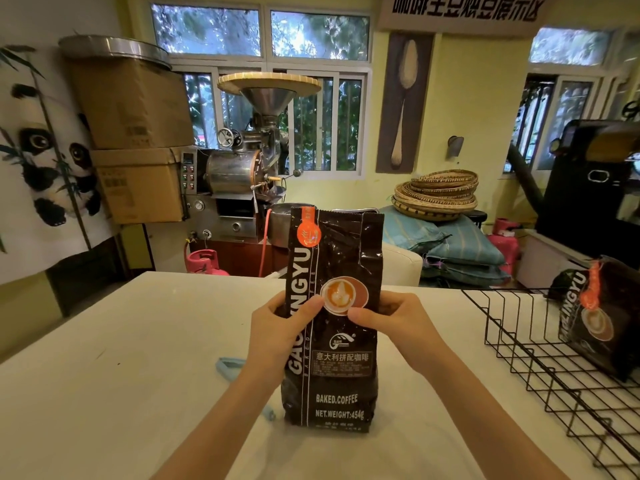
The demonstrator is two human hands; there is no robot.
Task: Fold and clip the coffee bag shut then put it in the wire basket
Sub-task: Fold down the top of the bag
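A tall black coffee bag (pixel 341 258) with white and orange print stands upright on the white table (pixel 104 375), its top unfolded. My left hand (pixel 280 327) grips its left side at mid height, thumb on the front. My right hand (pixel 391 320) grips the right side, thumb near the printed cup. A pale blue clip (pixel 227 367) lies on the table to the left, partly hidden behind my left forearm. The black wire basket (pixel 540 368) sits at the right.
A second black coffee bag (pixel 602 320) leans inside the wire basket. Beyond the table's far edge stand a metal coffee roaster (pixel 242 168), stacked cardboard boxes (pixel 135 140), a pile of woven trays (pixel 436 194) and blue sacks (pixel 460 247).
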